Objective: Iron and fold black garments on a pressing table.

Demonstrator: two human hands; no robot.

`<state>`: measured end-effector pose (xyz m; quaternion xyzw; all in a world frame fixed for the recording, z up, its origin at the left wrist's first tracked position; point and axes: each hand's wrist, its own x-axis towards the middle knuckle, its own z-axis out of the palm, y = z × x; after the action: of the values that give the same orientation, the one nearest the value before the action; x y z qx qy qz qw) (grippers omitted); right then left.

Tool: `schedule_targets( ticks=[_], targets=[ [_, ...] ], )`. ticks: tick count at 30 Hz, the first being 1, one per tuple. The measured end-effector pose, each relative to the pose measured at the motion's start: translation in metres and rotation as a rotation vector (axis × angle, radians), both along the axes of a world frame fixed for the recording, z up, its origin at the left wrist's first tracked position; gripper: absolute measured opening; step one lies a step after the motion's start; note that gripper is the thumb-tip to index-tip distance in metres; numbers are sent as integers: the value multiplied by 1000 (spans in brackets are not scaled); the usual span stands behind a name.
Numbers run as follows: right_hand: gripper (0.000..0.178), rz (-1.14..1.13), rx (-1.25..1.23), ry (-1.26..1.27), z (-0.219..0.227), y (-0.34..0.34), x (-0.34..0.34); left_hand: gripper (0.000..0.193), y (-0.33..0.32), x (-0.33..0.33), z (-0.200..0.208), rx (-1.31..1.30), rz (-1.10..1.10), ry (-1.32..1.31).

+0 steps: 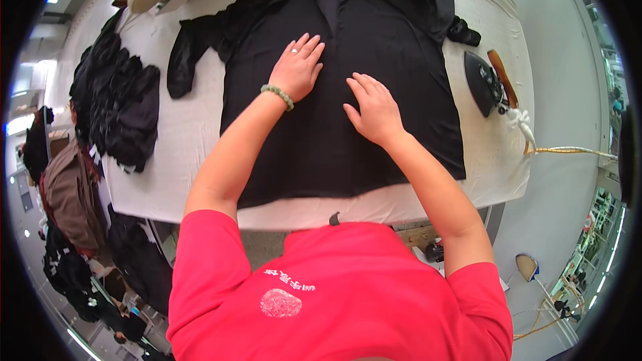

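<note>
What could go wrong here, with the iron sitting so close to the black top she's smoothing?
The iron rests near the table's right edge; a tug on its cord might pull it off. The garment's right sleeve lies close to the iron and could scorch if it is hot. Both hands press flat, near it.

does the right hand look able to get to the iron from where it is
Probably yes: the right hand lies flat on the black shirt, and the iron sits to its right on the table with nothing between them.

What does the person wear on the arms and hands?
Short red sleeves cover only the upper arms; the forearms are bare. The left hand has a ring on one finger and a green beaded bracelet at the wrist. The right hand wears nothing.
</note>
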<state>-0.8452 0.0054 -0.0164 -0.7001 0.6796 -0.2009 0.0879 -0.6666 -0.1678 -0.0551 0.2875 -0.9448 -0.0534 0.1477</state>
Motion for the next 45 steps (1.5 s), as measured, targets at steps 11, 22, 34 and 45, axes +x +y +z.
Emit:
schedule_targets(
  ticks=[11, 22, 34, 45],
  targets=[
    [61, -32, -26, 97, -25, -154, -25, 42, -176, -83, -9, -69, -242, 32],
    [69, -19, -56, 143, -24, -165, -22, 40, -228, -126, -2, 340, -178, 56],
    [65, -764, 50, 510, 30, 48, -289, 34, -240, -130, -3, 499, -87, 31],
    [43, -799, 685, -311, 107, -27, -249, 36, -243, -132, -2, 545, -128, 5]
  ],
)
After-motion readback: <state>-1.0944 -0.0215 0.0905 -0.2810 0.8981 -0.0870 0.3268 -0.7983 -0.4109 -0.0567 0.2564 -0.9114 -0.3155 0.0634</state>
